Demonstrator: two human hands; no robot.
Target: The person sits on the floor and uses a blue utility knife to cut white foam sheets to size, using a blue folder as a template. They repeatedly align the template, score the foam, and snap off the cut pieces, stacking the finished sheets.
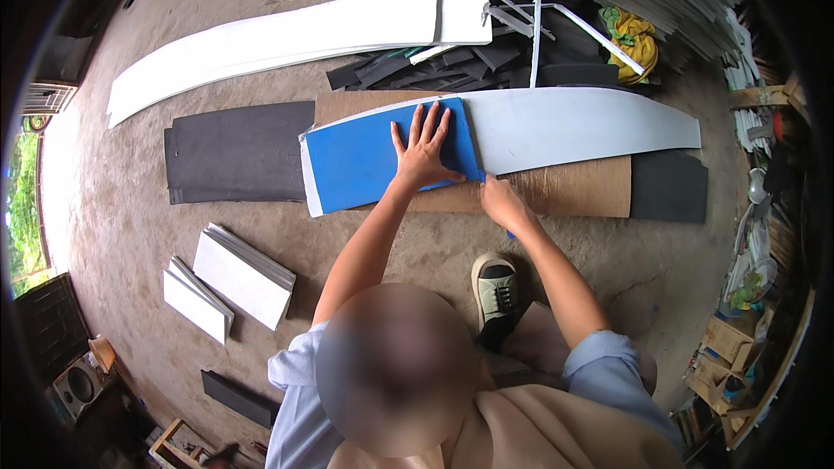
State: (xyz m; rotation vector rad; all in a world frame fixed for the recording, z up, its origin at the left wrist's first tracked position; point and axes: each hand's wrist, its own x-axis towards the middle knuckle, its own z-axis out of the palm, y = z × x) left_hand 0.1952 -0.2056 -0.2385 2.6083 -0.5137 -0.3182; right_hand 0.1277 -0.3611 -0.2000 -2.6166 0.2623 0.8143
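Observation:
My left hand [420,155] lies flat with fingers spread on a blue rectangular panel [352,161]. Under that panel is a long white sheet [582,126], which sticks out to the right and a little at the left end. My right hand [505,203] is closed in a fist at the panel's lower right corner. It grips a slim blue tool, which looks like a utility knife [511,234]; most of it is hidden by the fingers. Beneath the sheet lie a brown board [573,195] and dark grey sheets [243,152].
Long white sheets [287,39] lie beyond, beside dark offcuts [417,69] and thin white strips [536,35]. A yellow-green cloth [632,42] sits at the far right. White panel stacks [243,275] rest at left on the concrete floor [113,234]. Cardboard boxes [728,339] stand at right.

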